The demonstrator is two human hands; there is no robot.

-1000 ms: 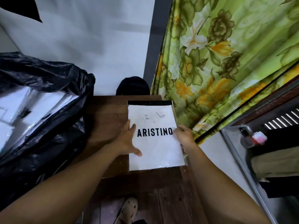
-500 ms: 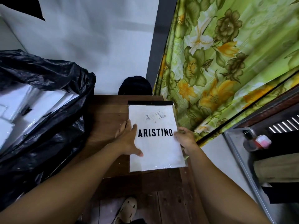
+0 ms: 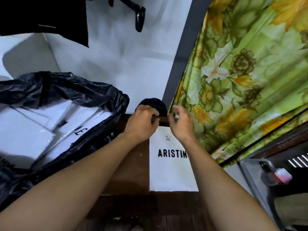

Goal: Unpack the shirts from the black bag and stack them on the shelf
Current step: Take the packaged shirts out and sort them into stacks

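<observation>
A white packaged shirt (image 3: 171, 174) printed ARISTINO lies flat on the brown wooden shelf (image 3: 131, 167). Both hands are at the black strip along its far edge. My left hand (image 3: 143, 121) pinches the strip's left end with curled fingers and thumb. At the right end, my right hand (image 3: 180, 125) has its thumb on the strip and its fingers curled above it. The open black bag (image 3: 55, 90) sits at the left on the shelf, with several white packaged shirts (image 3: 33, 130) inside it.
A dark rounded object (image 3: 154, 105) sits against the white wall just behind my hands. A green floral curtain (image 3: 241, 80) hangs close on the right. Dark clothing (image 3: 43, 17) hangs at the upper left. A metal ledge with a small bottle (image 3: 275, 175) is at the lower right.
Both hands left the sides of the package and moved to its far top edge, where they now grip the black strip. The camera tilted up and moved closer.
</observation>
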